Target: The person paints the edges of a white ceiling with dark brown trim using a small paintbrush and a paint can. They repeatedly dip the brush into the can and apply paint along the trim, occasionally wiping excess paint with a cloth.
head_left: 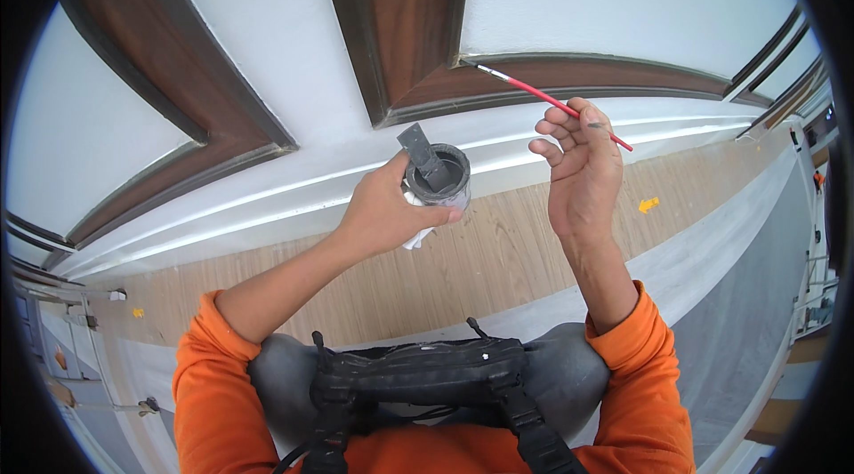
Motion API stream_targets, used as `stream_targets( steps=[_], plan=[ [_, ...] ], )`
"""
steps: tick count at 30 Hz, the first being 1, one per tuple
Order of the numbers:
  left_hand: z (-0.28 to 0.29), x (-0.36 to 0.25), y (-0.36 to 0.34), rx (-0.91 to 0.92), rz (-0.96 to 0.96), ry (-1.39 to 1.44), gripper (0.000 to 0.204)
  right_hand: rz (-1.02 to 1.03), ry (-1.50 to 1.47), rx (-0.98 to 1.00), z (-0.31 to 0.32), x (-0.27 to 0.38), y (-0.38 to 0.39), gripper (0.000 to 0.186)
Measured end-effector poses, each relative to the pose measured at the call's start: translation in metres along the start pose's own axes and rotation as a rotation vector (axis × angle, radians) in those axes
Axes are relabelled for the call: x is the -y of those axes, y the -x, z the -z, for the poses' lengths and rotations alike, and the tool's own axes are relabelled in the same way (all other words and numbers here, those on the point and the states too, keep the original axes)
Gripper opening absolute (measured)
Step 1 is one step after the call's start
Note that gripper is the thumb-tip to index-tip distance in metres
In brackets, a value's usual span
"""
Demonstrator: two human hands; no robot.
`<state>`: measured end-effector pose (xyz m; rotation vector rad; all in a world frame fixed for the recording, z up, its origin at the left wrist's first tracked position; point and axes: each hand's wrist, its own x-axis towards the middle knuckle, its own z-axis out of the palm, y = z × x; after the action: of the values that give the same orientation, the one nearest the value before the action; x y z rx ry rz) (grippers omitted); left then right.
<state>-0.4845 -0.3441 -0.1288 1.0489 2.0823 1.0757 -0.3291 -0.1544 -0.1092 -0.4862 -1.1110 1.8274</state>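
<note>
- Brown moulding (175, 56): dark-edged, framing a white panel; beyond the left hand and to its left.
- Left hand (378, 207): clamped around a small round pot, thumb on the near side.
- White cloth (415, 237): bunched below the pot, just beside the left hand's fingers.
- Flat grey stick (427, 161): leaning inside the pot, its upper end above the left hand.
- Pot (456, 196): dark grey within, mouth upward, in the left hand's grasp.
- Red-handled brush (544, 95): slanting from the right hand up and leftward, its tip at the inner corner of a second brown frame (411, 38); contact cannot be told.
- Right hand (584, 167): clamped on the brush handle between thumb and fingers.
- Yellow arrow (648, 205): on the wood-patterned floor (507, 252), right of the right hand.
</note>
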Motion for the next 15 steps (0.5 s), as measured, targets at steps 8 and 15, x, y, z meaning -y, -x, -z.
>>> stream_targets(
  steps=[8,15],
  plan=[
    [0.004,-0.005,0.003,0.038,0.063,0.027,0.072,0.066,0.085,-0.004,0.002,0.001,-0.002,0.030],
    [0.000,0.002,0.003,-0.012,-0.025,0.006,0.072,0.107,0.108,0.014,0.001,-0.001,-0.001,0.029]
  ],
)
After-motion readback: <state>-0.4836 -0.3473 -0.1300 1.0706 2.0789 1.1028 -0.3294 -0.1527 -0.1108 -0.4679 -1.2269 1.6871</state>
